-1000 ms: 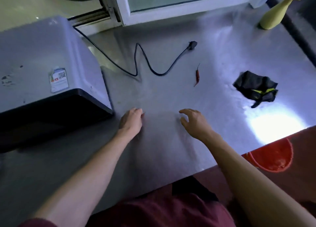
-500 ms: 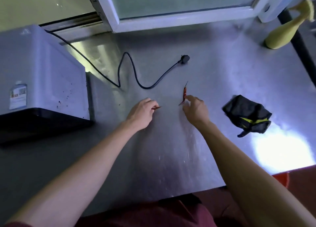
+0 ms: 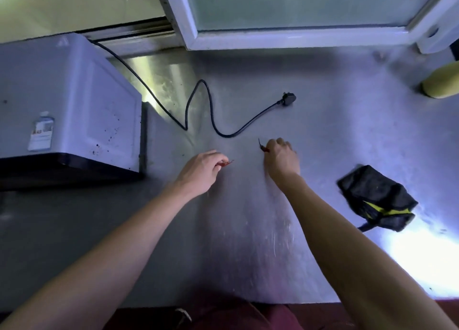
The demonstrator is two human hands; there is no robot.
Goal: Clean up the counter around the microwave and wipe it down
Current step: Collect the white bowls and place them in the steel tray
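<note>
I count two red chili pieces, one (image 3: 225, 163) in my left hand and one (image 3: 263, 147) in my right, one microwave (image 3: 67, 106), one power cord (image 3: 211, 111), one black cloth (image 3: 375, 198).

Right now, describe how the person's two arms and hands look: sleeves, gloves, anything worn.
Both forearms are bare to the frame's lower edge: no sleeves in view. The left hand and the right hand wear no gloves; no rings, watch or bands show. A dark red garment shows at the bottom edge, between the arms.
</note>
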